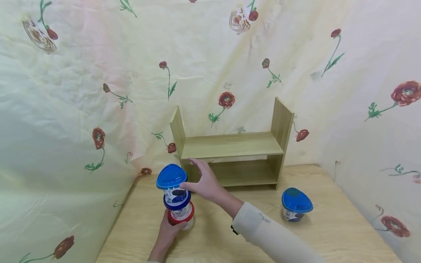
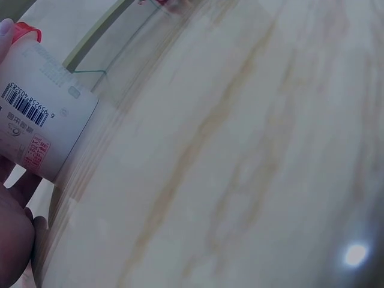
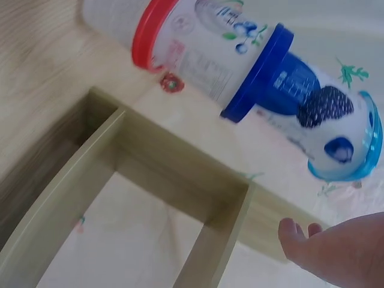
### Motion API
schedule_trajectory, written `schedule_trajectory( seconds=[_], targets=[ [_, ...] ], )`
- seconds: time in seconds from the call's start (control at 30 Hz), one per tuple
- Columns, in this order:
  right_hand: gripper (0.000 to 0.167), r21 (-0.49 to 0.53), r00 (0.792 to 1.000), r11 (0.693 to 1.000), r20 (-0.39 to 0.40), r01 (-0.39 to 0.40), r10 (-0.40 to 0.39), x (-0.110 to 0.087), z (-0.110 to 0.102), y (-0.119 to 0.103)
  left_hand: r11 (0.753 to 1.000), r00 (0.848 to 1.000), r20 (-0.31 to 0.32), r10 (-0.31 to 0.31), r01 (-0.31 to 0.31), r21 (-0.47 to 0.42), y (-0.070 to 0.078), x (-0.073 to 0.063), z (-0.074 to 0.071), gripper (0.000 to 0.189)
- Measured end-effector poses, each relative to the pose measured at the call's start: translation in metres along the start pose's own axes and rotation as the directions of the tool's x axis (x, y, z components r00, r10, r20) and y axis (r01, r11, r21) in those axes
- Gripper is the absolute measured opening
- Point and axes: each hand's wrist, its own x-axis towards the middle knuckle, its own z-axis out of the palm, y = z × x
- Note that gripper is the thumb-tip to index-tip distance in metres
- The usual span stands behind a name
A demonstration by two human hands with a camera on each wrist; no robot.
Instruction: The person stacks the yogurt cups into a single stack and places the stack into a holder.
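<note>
Three lidded tubs stand stacked on the wooden table, left of the shelf. My left hand grips the bottom tub, whose red lid shows; its white side carries a barcode. On it sits a tub with a dark blue lid. The top tub has a light blue, rounded-triangular lid and dark berry pictures. Beside that top tub my right hand holds nothing, thumb and fingers spread apart; a gap lies between it and the tub in the right wrist view.
A two-tier wooden shelf stands at the back of the table. Another tub with a blue lid stands on the table at the right. Flower-printed cloth hangs behind and at both sides.
</note>
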Motion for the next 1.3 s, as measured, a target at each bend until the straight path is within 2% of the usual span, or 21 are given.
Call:
schedule_trajectory(
  seconds=[0.23,0.37,0.5,0.63,0.83,0.93,1.13,1.3],
  targets=[
    [0.085,0.031,1.0,1.0,-0.023,-0.001,0.001,-0.01,-0.029,0.016,1.0,1.0,0.007,-0.028,0.028,0.006,0.005,0.004,-0.004,0.099],
    [0.084,0.063,0.999,0.997,0.023,0.039,-0.04,-0.021,-0.055,0.031,1.0,0.999,0.023,-0.029,0.029,0.007,0.006,0.007,-0.003,0.1],
    [0.079,0.044,0.992,0.995,0.077,0.093,-0.096,-0.034,-0.083,0.049,0.999,0.999,0.028,-0.046,0.046,0.006,0.007,0.01,-0.003,0.102],
    [0.069,0.026,0.991,0.994,0.073,0.11,-0.111,-0.045,-0.108,0.067,0.998,0.998,0.025,-0.063,0.063,0.016,0.01,0.009,-0.003,0.103],
    [0.057,0.022,0.998,0.998,0.01,0.062,-0.063,-0.064,-0.141,0.086,0.985,0.986,0.023,-0.165,0.163,0.053,0.013,0.006,-0.006,0.114],
    [0.055,-0.009,0.999,0.999,-0.031,0.042,-0.042,-0.074,-0.158,0.093,0.981,0.982,0.02,-0.187,0.186,0.062,0.015,0.005,-0.006,0.116],
    [0.054,-0.122,0.995,0.993,-0.096,0.003,-0.015,-0.094,-0.188,0.105,0.979,0.981,0.017,-0.194,0.192,0.062,0.015,0.008,-0.007,0.117],
    [0.054,-0.255,0.989,0.966,-0.15,-0.047,0.008,-0.111,-0.208,0.117,0.97,0.971,0.02,-0.237,0.235,0.067,0.013,0.007,-0.003,0.119]
  ],
)
